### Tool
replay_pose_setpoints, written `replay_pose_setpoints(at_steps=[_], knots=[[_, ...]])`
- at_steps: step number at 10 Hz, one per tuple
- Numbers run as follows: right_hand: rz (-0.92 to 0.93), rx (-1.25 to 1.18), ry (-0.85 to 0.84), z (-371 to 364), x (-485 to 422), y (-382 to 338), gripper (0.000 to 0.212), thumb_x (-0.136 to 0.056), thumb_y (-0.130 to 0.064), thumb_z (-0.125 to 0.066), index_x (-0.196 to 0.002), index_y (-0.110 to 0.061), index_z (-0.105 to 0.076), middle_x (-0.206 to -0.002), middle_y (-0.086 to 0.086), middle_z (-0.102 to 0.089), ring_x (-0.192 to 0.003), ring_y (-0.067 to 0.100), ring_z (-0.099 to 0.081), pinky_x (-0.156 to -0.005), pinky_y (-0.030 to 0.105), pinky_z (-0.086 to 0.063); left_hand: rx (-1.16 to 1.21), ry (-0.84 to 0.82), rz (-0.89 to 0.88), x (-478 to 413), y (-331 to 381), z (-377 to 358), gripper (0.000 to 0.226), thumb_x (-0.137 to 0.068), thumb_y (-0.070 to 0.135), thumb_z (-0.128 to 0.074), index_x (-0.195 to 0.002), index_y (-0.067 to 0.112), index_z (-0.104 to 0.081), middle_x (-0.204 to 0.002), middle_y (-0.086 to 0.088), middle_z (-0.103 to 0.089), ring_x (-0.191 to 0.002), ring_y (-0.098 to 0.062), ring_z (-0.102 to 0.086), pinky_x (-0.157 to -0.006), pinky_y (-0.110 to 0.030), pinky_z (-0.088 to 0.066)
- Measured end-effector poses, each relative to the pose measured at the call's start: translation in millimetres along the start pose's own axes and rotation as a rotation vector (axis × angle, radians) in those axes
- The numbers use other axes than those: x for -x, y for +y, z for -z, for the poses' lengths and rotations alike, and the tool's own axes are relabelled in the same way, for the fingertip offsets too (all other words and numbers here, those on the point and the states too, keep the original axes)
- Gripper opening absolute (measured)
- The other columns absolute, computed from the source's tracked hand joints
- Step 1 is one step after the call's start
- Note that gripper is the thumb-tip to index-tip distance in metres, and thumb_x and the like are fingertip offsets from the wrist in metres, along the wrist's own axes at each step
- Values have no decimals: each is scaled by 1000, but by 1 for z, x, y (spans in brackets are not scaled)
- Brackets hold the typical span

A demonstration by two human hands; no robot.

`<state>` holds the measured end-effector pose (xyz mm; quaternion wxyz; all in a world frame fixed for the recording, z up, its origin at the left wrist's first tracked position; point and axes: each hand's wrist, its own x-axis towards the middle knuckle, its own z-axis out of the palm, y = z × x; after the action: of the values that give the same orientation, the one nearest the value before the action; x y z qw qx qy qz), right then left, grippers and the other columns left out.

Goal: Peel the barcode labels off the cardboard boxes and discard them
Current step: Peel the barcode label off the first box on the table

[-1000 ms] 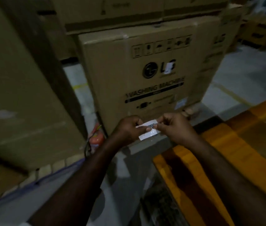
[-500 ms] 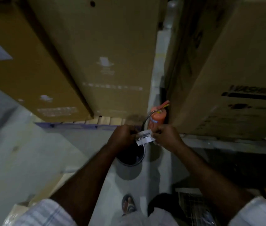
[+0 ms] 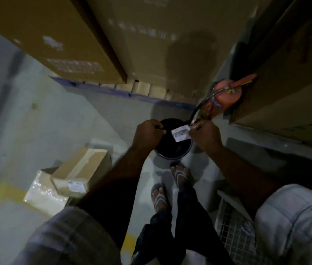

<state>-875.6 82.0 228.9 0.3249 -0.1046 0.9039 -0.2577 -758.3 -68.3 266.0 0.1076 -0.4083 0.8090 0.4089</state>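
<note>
"Dim aisle, this one: tall cardboard boxes (image 3: 151, 44) walling it in, a grey floor (image 3: 36, 121) underneath, a red fire extinguisher (image 3: 226, 98) tucked against the right-hand stack. What step is the person on?"

"Discarding, I'd say. The peeling of this one looks done. The barcode label (image 3: 181, 133) is off any box and held in the air over the black bin (image 3: 162, 161) standing just ahead of the person's feet."

"Which hand has it?"

"The right hand (image 3: 205, 136) pinches the label's right edge, and the rest of the strip sticks out leftward, free. The left hand (image 3: 148, 135) is just beside that free end, not touching it as far as I can tell. Its fingers are curled into a fist with nothing in it that I can make out — it's blurry, mind."

"So just let go?"

"My guess is it won't be quite that easy. A peeled label has a sticky back and may cling to the fingertips. The next move calls for opening the pinch over the bin's mouth, perhaps with a flick. The label hangs above the right part of the opening, so it should fall inside."

"And then?"

"Back to the boxes, I'd think — some faces carry pale patches, though I can't tell whether those are labels."
</note>
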Motion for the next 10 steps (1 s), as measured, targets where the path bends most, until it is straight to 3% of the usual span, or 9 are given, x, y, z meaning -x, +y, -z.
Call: replay_pose_setpoints(at_steps=[2,3,4,5,6,7,8,9,10], knots=[[-84,131,-132,-60,-66,28,18,-90,-16,-54,-96,-13,-72,-102,13,-70,-101,34,-64,-74,25,-44,-22,-92,135,-26,-48,-22,11,-86,21,-71,-84,10,-70,-78,0,-65,-87,-23,-68,-76,-25,-48],[-80,146,-239,-79,-78,29,16,-90,-13,-59,-97,-11,-74,-100,10,-69,-99,28,-64,-58,13,-33,-10,-101,221,-34,-70,-29,9,-86,26,-71,-80,20,-67,-72,6,-62,-87,-22,-68,-74,-22,-43],[-112,59,-392,-95,-88,27,25,-70,-30,-86,-62,-13,-69,-67,3,-68,-64,19,-66,-53,11,-39,14,-109,259,-39,-82,-32,7,-88,23,-69,-86,16,-69,-71,8,-59,-91,-24,-68,-77,-26,-46],[-99,197,-383,-106,-101,30,8,-89,-18,-63,-82,-18,-68,-102,9,-71,-100,26,-66,-71,19,-43,35,-105,283,-41,-88,-34,10,-90,18,-63,-93,12,-71,-83,-2,-68,-92,-25,-69,-83,-29,-51],[-4,240,-358,-113,-106,32,26,-88,-13,-57,-66,-25,-50,-109,11,-68,-107,31,-61,-84,26,-45,71,-59,278,-42,-95,-39,8,-88,14,-66,-89,8,-71,-92,-9,-72,-90,-29,-68,-82,-30,-50],[39,248,-363,-118,-108,29,23,-89,-12,-55,-70,-25,-52,-110,11,-67,-107,30,-61,-88,28,-46,97,-27,284,-42,-98,-41,13,-86,16,-69,-89,4,-70,-91,-11,-72,-89,-30,-68,-78,-26,-47],[63,274,-356,-116,-109,22,14,-91,-10,-54,-90,-23,-59,-111,11,-66,-107,30,-61,-87,29,-46,102,10,267,-40,-94,-40,15,-87,18,-70,-89,4,-71,-86,-9,-71,-88,-26,-66,-68,-17,-37],[146,350,-330,-114,-108,15,11,-89,-8,-56,-96,-12,-63,-108,14,-68,-104,31,-63,-89,32,-49,150,13,296,-39,-90,-37,12,-87,20,-69,-87,7,-70,-77,0,-64,-88,-22,-65,-66,-16,-35],[244,427,-385,-113,-96,5,17,-88,-14,-65,-101,-3,-67,-107,9,-69,-104,25,-65,-91,35,-52,157,-20,327,-30,-89,-29,14,-88,24,-69,-89,10,-69,-87,0,-65,-95,-23,-64,-71,-19,-37]])
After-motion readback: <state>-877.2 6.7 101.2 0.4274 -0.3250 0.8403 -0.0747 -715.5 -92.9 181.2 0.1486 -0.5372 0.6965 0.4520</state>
